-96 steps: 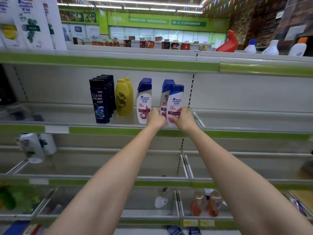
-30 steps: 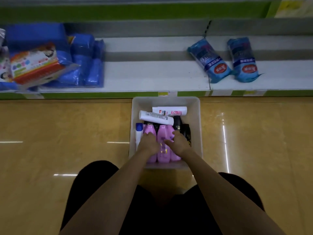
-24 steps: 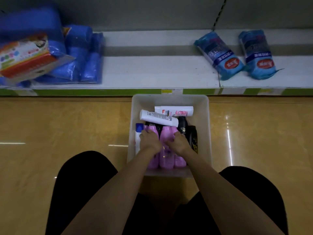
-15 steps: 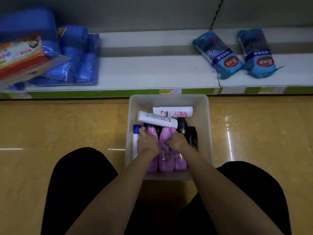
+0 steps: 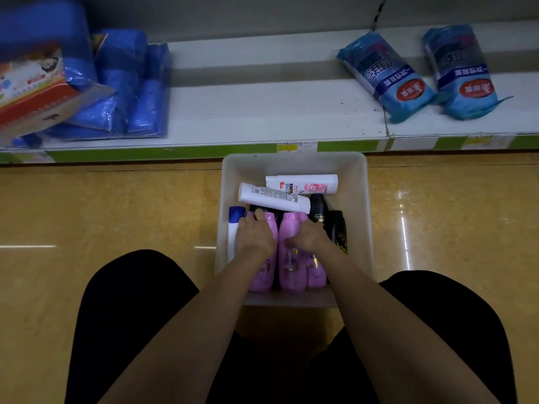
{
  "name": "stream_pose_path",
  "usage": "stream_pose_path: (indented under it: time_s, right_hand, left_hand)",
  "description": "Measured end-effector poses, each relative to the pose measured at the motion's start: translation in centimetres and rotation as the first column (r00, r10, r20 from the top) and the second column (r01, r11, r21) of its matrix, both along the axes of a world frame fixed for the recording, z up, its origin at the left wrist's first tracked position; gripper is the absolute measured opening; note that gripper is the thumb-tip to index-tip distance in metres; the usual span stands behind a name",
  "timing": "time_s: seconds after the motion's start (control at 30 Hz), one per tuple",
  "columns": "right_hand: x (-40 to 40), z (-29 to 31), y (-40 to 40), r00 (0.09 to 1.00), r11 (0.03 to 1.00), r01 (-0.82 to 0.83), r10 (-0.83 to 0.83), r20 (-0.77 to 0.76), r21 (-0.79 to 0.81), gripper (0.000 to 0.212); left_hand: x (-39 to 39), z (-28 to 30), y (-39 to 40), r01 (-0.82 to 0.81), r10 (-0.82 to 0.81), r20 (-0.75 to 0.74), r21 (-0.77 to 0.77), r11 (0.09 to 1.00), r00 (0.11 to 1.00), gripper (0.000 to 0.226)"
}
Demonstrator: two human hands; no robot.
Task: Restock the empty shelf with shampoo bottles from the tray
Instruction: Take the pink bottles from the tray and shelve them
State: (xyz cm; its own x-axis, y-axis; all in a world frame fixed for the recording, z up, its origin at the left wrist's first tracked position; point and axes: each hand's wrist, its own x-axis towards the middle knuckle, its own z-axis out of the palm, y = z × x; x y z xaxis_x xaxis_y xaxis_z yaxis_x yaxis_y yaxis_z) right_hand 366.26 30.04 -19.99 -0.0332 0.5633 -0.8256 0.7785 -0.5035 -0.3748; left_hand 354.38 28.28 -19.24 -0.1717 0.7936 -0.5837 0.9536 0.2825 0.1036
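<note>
A white plastic tray (image 5: 358, 182) stands on the floor between my knees. Inside lie three pink shampoo bottles side by side: the left one (image 5: 264, 275), the middle one (image 5: 290, 272), the right one (image 5: 316, 275). My left hand (image 5: 255, 236) is closed over the top of the left pink bottle. My right hand (image 5: 307, 237) grips the upper part of the middle pink bottle. Two white bottles (image 5: 274, 198) lie crosswise at the far end, two black bottles (image 5: 337, 228) on the right, and a white bottle with a blue cap (image 5: 234, 225) on the left.
The bottom shelf (image 5: 262, 112) runs just beyond the tray, with a green front strip. Blue wrapped packs (image 5: 131, 91) and a colourful box (image 5: 32, 88) sit at its left, two blue bags (image 5: 388, 75) at its right. Glossy yellow floor surrounds the tray.
I have gone from placing a bottle on the upper shelf to crouching over the tray. In the last second both hands slid up the pink bottles and closed on them.
</note>
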Motion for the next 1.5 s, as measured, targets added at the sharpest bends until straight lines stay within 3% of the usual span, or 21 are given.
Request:
stream_pose_path:
  time_s: [0.1, 0.23, 0.37, 0.5, 0.6, 0.73, 0.87, 1.0, 1.13, 1.23, 1.3, 1.5]
  right_hand:
    - [-0.2, 0.2, 0.0, 1.000, 1.000, 0.015, -0.015, 0.017, 0.021, 0.076]
    - [-0.7, 0.8, -0.2, 0.994, 0.992, 0.111, -0.110, -0.020, 0.052, 0.063]
    - [-1.4, 2.5, -1.7, 0.938, 0.944, 0.327, -0.320, -0.135, 0.035, 0.047]
    - [-1.9, 6.9, -3.4, 0.872, 0.898, 0.439, -0.429, -0.237, -0.011, 0.046]
    - [-1.8, 12.2, -4.1, 0.786, 0.841, 0.531, -0.536, -0.308, -0.106, 0.047]
    - [-0.7, 23.1, -4.3, 0.745, 0.818, 0.562, -0.565, -0.355, -0.124, 0.048]
    - [0.3, 34.0, -4.6, 0.788, 0.853, 0.518, -0.503, -0.354, -0.060, 0.048]
    - [0.9, 44.2, -5.2, 0.798, 0.855, 0.519, -0.473, -0.373, 0.026, 0.052]
    - [1.4, 53.3, -5.0, 0.842, 0.860, 0.485, -0.410, -0.352, 0.160, 0.042]
    - [1.9, 58.7, -3.9, 0.848, 0.852, 0.489, -0.414, -0.331, 0.187, 0.033]
    - [2.1, 62.5, -3.0, 0.843, 0.838, 0.502, -0.417, -0.341, 0.216, 0.040]
    - [3.3, 73.2, -0.3, 0.834, 0.729, 0.536, -0.379, -0.401, 0.426, 0.040]
  left_hand:
    - [0.2, -0.1, -0.4, 0.024, -0.022, 0.032, -0.067, 0.997, 0.999, 0.064]
    - [0.6, 0.0, -0.6, -0.126, 0.159, 0.145, -0.215, 0.969, 0.977, 0.085]
    - [-0.2, 1.8, -1.6, -0.303, 0.376, 0.324, -0.253, 0.919, 0.868, 0.096]
    - [-1.4, 6.3, -2.0, -0.452, 0.519, 0.476, -0.256, 0.854, 0.710, 0.084]
    - [-1.6, 11.5, -2.0, -0.435, 0.508, 0.486, -0.263, 0.861, 0.712, 0.076]
    - [-0.8, 21.5, -2.2, -0.424, 0.493, 0.528, -0.256, 0.869, 0.691, 0.067]
    - [-0.4, 31.6, -2.5, -0.455, 0.538, 0.488, -0.288, 0.843, 0.687, 0.050]
    - [0.3, 43.2, -2.8, -0.403, 0.487, 0.497, -0.273, 0.873, 0.718, 0.043]
    - [0.6, 52.3, -2.4, -0.357, 0.405, 0.568, -0.201, 0.912, 0.716, 0.026]
    - [1.1, 57.7, -1.4, -0.354, 0.374, 0.599, -0.157, 0.922, 0.708, 0.040]
    - [1.4, 61.6, -0.6, -0.380, 0.356, 0.634, -0.106, 0.919, 0.686, 0.042]
    - [1.7, 72.7, 3.0, -0.410, 0.224, 0.816, 0.018, 0.912, 0.534, 0.050]
